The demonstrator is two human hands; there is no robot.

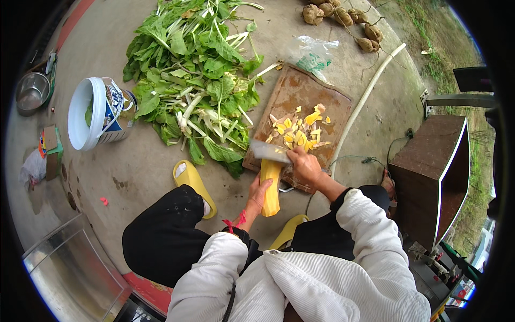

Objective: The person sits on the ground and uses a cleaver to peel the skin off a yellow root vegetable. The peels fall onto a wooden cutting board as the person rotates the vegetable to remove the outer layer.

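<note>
My left hand (257,194) grips a peeled, yellow-orange piece of squash or similar vegetable (270,193) by its side, above the ground between my feet. The handle of a broad kitchen knife is in my right hand (306,167). The blurred metal blade (268,152) lies across the far end of the vegetable. Beyond the knife, a worn wooden cutting board (299,90) rests on the concrete, with yellow peelings and chips (299,131) scattered over it. The blade's exact contact with the vegetable cannot be made out.
A large heap of leafy greens (209,68) lies left of the board. Farther left are a white bucket (94,114) and a metal pot (33,91). A plastic bag (313,54), brown tubers (342,17) and a pale hose (368,86) lie beyond and right. A brown box (426,169) stands at right.
</note>
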